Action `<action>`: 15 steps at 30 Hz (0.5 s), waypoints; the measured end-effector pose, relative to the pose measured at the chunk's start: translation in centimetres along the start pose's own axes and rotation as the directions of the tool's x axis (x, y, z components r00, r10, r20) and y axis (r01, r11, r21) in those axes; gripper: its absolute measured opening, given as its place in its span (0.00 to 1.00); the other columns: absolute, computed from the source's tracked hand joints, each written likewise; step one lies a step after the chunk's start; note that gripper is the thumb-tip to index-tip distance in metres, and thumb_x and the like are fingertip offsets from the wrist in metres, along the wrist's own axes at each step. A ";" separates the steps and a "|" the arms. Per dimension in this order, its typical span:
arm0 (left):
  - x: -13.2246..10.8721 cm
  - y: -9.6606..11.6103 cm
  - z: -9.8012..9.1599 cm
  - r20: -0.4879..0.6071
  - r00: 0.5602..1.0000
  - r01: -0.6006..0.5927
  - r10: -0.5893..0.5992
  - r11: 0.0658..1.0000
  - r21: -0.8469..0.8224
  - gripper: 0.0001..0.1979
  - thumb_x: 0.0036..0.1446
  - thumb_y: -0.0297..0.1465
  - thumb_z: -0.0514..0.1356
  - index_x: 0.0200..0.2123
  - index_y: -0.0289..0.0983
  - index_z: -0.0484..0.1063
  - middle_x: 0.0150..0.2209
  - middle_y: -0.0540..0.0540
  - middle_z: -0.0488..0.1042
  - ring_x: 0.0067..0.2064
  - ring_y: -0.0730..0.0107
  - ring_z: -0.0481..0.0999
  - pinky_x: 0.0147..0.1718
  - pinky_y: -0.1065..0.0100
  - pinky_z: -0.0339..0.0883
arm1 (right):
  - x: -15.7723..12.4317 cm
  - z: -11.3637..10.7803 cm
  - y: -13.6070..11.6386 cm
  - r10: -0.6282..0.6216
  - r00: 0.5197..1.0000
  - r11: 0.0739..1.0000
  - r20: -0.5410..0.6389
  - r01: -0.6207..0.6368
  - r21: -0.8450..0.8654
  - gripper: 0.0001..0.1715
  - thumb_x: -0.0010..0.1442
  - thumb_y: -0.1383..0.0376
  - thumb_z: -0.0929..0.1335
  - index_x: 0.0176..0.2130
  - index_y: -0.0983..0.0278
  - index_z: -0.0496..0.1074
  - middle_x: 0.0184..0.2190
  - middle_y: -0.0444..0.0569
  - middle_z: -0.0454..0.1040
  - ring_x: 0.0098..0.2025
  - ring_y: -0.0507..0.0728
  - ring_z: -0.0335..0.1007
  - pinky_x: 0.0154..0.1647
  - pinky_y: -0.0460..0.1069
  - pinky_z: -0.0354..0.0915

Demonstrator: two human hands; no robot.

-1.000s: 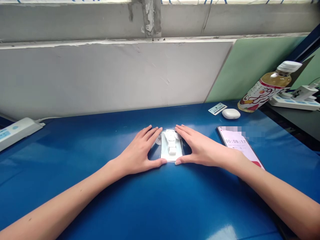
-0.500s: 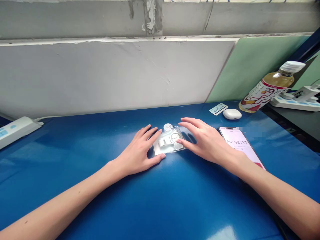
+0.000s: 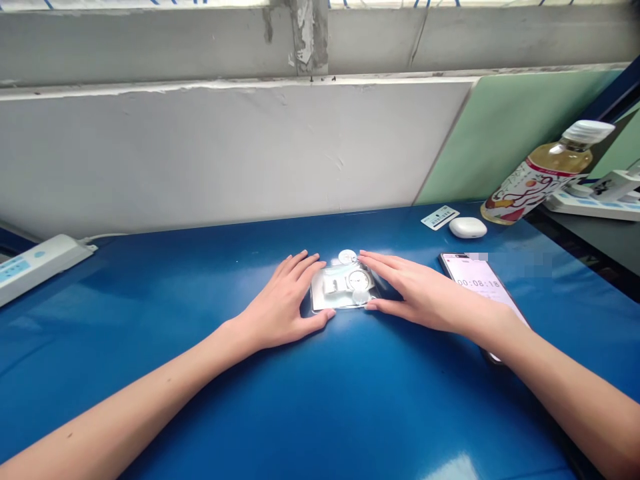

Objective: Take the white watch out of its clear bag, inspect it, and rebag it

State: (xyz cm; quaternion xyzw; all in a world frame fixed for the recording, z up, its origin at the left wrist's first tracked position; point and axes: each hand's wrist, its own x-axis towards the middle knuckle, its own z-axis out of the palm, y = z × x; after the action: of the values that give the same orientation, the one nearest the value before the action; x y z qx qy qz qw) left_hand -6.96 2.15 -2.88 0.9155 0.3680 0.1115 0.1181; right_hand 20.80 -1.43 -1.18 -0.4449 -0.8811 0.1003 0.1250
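Observation:
Between my hands, a wristwatch (image 3: 357, 281) with a pale round dial lies inside a clear plastic pouch (image 3: 343, 303) flat on the blue table. A small round white tag (image 3: 347, 257) sticks out at the pouch's far edge. My left hand (image 3: 285, 300) rests palm down at the pouch's left side, fingers spread and thumb by its near corner. On the other side, my right hand (image 3: 415, 293) is open, its fingertips at the right edge and its thumb at the near right corner. Neither hand is closed around the pouch.
A phone (image 3: 480, 273) showing a timer lies partly under my right forearm. Behind it are a white earbud case (image 3: 467, 227), a card (image 3: 440, 217) and a drink bottle (image 3: 537, 180). Power strips stand at left (image 3: 45, 267) and far right (image 3: 600, 203). A wall (image 3: 225, 153) borders the table's back.
My right hand has come down to the pouch's right edge, its thumb moving off the watch area to the near corner. My left hand stays almost in place.

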 end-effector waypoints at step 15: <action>-0.1 -0.2 0.0 0.004 1.000 0.026 -0.026 1.000 0.012 0.39 0.61 0.52 0.57 0.66 0.34 0.57 0.69 0.33 0.57 0.71 0.43 0.50 0.68 0.42 0.47 | 0.2 0.2 0.4 -0.020 1.000 0.999 -0.020 0.020 0.035 0.41 0.66 0.53 0.66 0.70 0.66 0.53 0.68 0.62 0.60 0.67 0.69 0.60 0.64 0.64 0.63</action>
State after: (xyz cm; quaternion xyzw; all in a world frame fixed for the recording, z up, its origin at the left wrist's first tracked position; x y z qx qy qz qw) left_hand -7.11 2.25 -2.99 0.9115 0.3803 0.1061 0.1149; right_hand 20.92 -1.08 -1.50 -0.4347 -0.8824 0.1103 0.1424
